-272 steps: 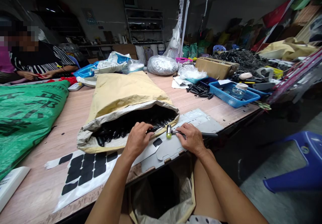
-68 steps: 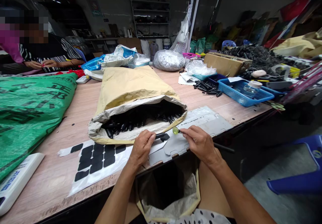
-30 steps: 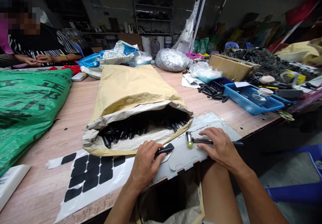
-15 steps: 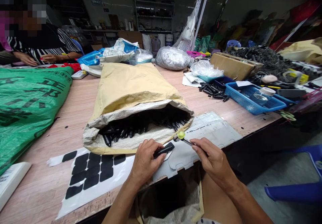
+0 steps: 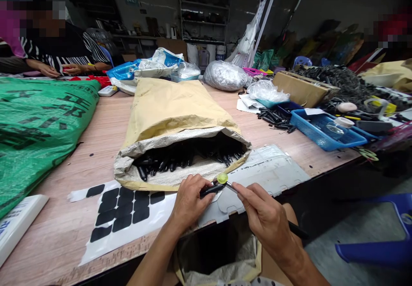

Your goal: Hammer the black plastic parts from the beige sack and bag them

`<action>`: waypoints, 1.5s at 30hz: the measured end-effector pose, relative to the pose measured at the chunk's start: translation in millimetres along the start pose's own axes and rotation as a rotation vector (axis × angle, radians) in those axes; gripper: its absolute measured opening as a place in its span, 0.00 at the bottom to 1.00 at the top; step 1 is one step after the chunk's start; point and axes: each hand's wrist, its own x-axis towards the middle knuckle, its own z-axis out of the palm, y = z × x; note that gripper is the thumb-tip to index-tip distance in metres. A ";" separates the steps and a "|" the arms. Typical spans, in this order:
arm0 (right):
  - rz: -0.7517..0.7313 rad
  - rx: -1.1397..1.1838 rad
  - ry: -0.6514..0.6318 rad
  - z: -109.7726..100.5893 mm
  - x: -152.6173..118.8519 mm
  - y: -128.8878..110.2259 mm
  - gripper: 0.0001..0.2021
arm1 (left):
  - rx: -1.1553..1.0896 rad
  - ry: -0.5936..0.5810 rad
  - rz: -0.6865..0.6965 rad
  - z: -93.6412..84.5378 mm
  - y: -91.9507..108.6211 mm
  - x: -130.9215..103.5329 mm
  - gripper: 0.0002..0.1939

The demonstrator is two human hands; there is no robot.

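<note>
My left hand (image 5: 193, 198) is closed around a black part (image 5: 212, 190) just in front of the open paper sack. In my right hand (image 5: 265, 209) is a thin metal rod tool (image 5: 232, 187) with a dark handle end showing behind the hand. A yellow-green round piece (image 5: 222, 178) sits at the rod's tip, close against the black part; whether they touch is unclear. The tan sack (image 5: 180, 106) lies with its mouth toward me, many black parts (image 5: 172, 164) inside. Black rounded-square stickers (image 5: 123, 210) on a white sheet lie to the left.
A grey board (image 5: 267, 170) lies along the front edge. A green sack (image 5: 41, 127) is at left, a blue basket (image 5: 326, 133) and cardboard box (image 5: 301, 88) at right. An open sack (image 5: 254, 264) hangs below the edge. A person sits back left.
My right hand has brought the tool and yellow-green piece left, up to the black part in my left hand. The whole view has shifted slightly.
</note>
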 end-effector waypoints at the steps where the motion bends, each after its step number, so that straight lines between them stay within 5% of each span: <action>1: -0.006 -0.005 -0.012 1.3 -0.5 -2.2 0.20 | 0.003 -0.001 -0.001 0.1 -0.2 0.0 0.05; 8: 0.024 -0.080 0.002 1.6 -2.3 8.2 0.17 | -0.007 0.006 -0.017 0.4 0.4 1.7 0.05; 11: 0.043 -0.128 0.075 -8.2 3.3 39.6 0.13 | -0.006 0.003 -0.023 -0.5 1.4 1.3 0.05; 18: -0.121 -0.140 0.000 -9.3 13.4 120.7 0.09 | -0.025 -0.023 -0.002 -3.6 0.4 -0.5 0.07; 25: -0.104 -0.186 0.053 2.0 10.9 123.6 0.08 | -0.020 -0.074 0.017 -13.2 17.6 -10.0 0.11; 28: -0.097 -0.197 0.064 3.5 10.2 123.2 0.08 | -0.141 -0.247 0.061 -13.8 40.3 -32.0 0.11; 31: -0.085 -0.217 0.075 5.0 9.8 124.3 0.08 | -0.257 -0.540 0.086 8.1 47.0 -60.3 0.10; 33: -0.078 -0.222 0.080 5.9 9.4 124.4 0.09 | -0.251 -0.649 -0.027 35.6 35.1 -78.9 0.10; 36: -0.073 -0.222 0.073 6.7 8.8 123.4 0.09 | -0.202 -0.676 -0.353 77.9 4.6 -102.1 0.18; 39: -0.070 -0.220 0.072 7.2 8.4 122.6 0.09 | -0.204 -0.683 -0.467 95.4 -10.6 -112.4 0.27; 42: -0.064 -0.219 0.073 7.6 8.2 122.5 0.09 | -0.195 -0.722 -0.352 77.7 6.9 -104.2 0.32; 45: -0.061 -0.221 0.068 7.5 8.0 122.7 0.09 | -0.242 -0.791 -0.103 35.7 40.2 -77.8 0.24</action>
